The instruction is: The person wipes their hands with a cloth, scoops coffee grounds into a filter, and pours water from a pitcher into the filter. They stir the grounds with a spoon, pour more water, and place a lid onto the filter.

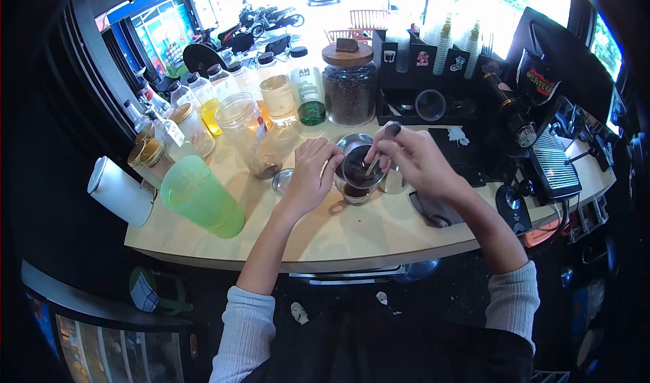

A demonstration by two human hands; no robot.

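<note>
A clear glass (356,192) with dark brown contents stands near the middle of the counter. My left hand (313,169) is closed at the left side of its rim, steadying it. Above the glass my right hand (414,158) grips a spoon (374,163), its dark handle end showing over the fingers and its lower end inside the glass. Just behind stands a shiny metal vessel (353,140), partly covered by my hands. A round metal lid (282,181) lies left of my left hand. An open clear jar (245,129) with dark matter at its bottom stands farther left.
Several bottles (274,92) and a jar of coffee beans (350,88) line the back. A green tumbler (202,200) and a white canister (120,191) stand at the left. A dark cloth (437,210) and a coffee grinder (518,115) are on the right.
</note>
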